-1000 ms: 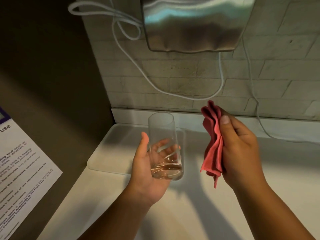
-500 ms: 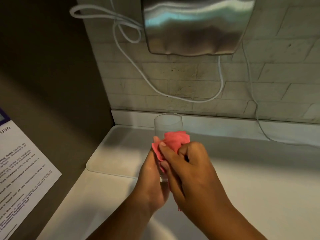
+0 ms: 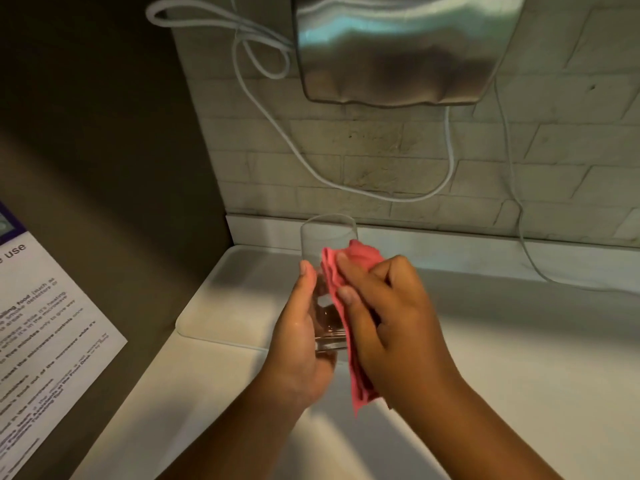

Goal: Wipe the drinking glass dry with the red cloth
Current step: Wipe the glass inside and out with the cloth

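Two hands are at work here, and you are in the middle of the wipe itself. Your left hand (image 3: 301, 341) cups the drinking glass (image 3: 327, 271) from the left, fingers curled round its lower half and thumb up along its side, holding it upright in the air above the white counter (image 3: 519, 358). Against the glass's right wall lies the red cloth (image 3: 349, 296), pressed there by your right hand (image 3: 391, 317), whose fingers are closed over the bunched fabric; a loose tail hangs below the palm.

By my reading only the outer side wall is being rubbed. The next move probably calls for turning the glass in the left hand so the cloth reaches all round, then working fabric inside and over the rim, with a firm but gentle grip.

A printed notice (image 3: 52, 323) lies far left. A pale tray (image 3: 235, 299) sits on the counter beneath the hands. Behind, the brick wall (image 3: 415, 161) carries a steel wall unit (image 3: 398, 46) and looping white cables (image 3: 263, 109).
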Tool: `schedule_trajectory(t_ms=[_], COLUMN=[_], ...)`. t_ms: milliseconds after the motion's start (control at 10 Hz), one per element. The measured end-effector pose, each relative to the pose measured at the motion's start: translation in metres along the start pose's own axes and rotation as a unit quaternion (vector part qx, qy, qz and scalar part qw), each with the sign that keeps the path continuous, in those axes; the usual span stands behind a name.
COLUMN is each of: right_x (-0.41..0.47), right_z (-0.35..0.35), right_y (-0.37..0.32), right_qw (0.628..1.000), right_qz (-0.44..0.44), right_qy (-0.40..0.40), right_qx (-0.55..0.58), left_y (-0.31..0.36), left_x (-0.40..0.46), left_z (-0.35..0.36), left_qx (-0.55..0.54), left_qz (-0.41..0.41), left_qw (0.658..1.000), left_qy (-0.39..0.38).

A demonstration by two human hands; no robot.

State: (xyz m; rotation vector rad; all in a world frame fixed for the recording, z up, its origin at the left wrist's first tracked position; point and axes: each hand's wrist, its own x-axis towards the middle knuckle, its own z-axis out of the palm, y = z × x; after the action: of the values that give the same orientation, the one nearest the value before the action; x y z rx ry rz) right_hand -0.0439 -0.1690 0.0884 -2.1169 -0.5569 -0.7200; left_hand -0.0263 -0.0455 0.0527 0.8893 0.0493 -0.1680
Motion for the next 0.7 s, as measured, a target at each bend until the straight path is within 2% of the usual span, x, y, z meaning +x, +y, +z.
schedule_trajectory(t_ms=[100,200,300,400,500,700], right_x=[-0.007,-0.002,0.012,0.030,0.039,0.018], right_z=[-0.003,-0.004,-0.004,-0.007,-0.005,-0.001], right_y=[-0.009,-0.020,-0.020,-0.002,0.013,0.016], right_qw=[0.995,0.984,0.986,0.998,0.997,0.999], right_qz=[-0.029,-0.065,-0.070,-0.020,0.034,0.041], right_qy=[-0.089,-0.116,-0.089,0.000,0.031,0.013], right_qx=[-0.024,-0.115,-0.123,-0.065,-0.056,-0.031], left_y=[-0.003,-0.015,-0.018,-0.013,-0.011,-0.004], left_x=[-0.002,-0.007,-0.006,-0.007,-0.015,-0.011], left_z=[-0.004,-0.003,0.004,0.007,0.015,0.014], left_qx=[0.018,-0.004,0.018,0.021,0.021,0.002], left_qz=[-0.016,-0.011,-0.047,-0.020,-0.036,-0.013], left_qw=[1.000,1.000,0.998,0.999,0.998,0.996], left_qy=[0.006,-0.013,0.026,0.033,0.054,0.089])
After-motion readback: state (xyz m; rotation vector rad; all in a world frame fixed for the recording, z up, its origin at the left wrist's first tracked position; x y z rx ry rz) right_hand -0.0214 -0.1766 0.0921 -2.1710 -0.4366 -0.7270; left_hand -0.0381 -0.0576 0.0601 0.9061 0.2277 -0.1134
